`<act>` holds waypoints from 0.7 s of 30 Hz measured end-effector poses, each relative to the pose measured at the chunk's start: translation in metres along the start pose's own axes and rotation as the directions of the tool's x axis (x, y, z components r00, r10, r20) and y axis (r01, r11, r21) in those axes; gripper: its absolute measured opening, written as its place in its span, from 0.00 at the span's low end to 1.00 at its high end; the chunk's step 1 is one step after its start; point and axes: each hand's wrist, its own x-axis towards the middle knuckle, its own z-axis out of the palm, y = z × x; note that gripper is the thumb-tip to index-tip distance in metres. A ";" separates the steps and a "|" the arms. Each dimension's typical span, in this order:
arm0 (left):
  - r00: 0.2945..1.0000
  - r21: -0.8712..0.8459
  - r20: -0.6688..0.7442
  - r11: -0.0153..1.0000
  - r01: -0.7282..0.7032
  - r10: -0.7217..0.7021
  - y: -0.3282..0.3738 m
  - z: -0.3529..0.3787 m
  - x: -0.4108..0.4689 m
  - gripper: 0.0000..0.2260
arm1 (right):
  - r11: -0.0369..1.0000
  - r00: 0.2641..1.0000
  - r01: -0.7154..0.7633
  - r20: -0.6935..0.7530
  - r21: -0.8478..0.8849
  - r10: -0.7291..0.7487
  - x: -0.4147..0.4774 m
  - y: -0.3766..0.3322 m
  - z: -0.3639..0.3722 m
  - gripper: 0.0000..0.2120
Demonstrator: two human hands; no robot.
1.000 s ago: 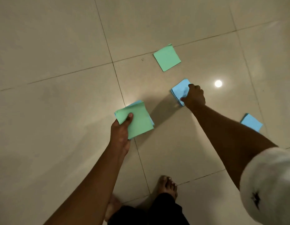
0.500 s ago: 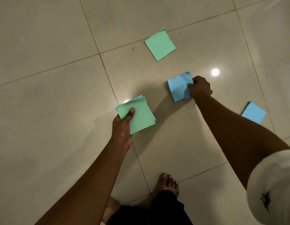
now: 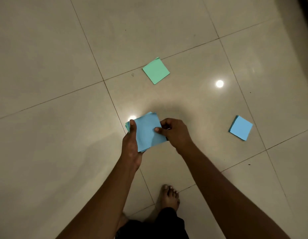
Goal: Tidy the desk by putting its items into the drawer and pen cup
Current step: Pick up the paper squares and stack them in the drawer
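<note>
Above the tiled floor [image 3: 46, 152], left hand [image 3: 130, 147] and right hand [image 3: 175, 133] both pinch a note stack [image 3: 148, 131], blue face up, square, corners toward the far side. Green pad [image 3: 156, 71] lies beyond; blue pad [image 3: 241, 128] right, both apart. Bare foot [image 3: 169, 197] below.

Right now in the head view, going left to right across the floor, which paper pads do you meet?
Blue-topped stack held in both hands, left hand and right hand → green pad lying farther off on the tiled floor → blue pad at the right.
</note>
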 end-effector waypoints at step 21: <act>0.968 -0.089 -0.109 0.968 -0.235 0.225 0.036 -0.032 0.143 0.05 | 0.784 0.940 -0.054 -0.297 -0.618 -0.169 0.274 -0.031 0.018 0.33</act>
